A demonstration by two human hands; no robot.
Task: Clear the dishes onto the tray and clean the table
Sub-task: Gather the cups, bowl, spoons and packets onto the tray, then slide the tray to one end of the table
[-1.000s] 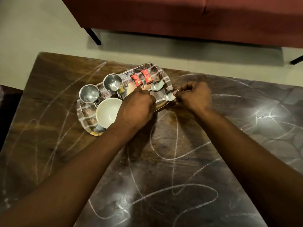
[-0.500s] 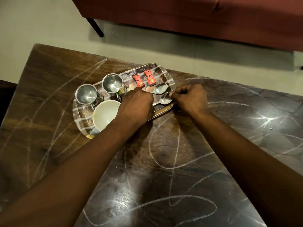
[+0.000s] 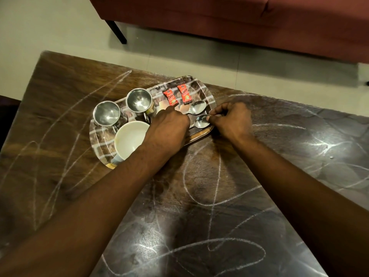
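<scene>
While the fingers [image 3: 217, 111] of our right hand [image 3: 232, 121] pinch the spoon [image 3: 201, 121] on the tray [image 3: 199, 135], the grip of our left hand [image 3: 167, 127] hidden, we should lay it flat and let go gently.

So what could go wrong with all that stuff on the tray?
The right hand pinches the nearer spoon right at the rim of the tray, so it might slide off onto the table. The left hand reaches in over the edge of the white cup, so its wrist could knock the cup over.
</scene>
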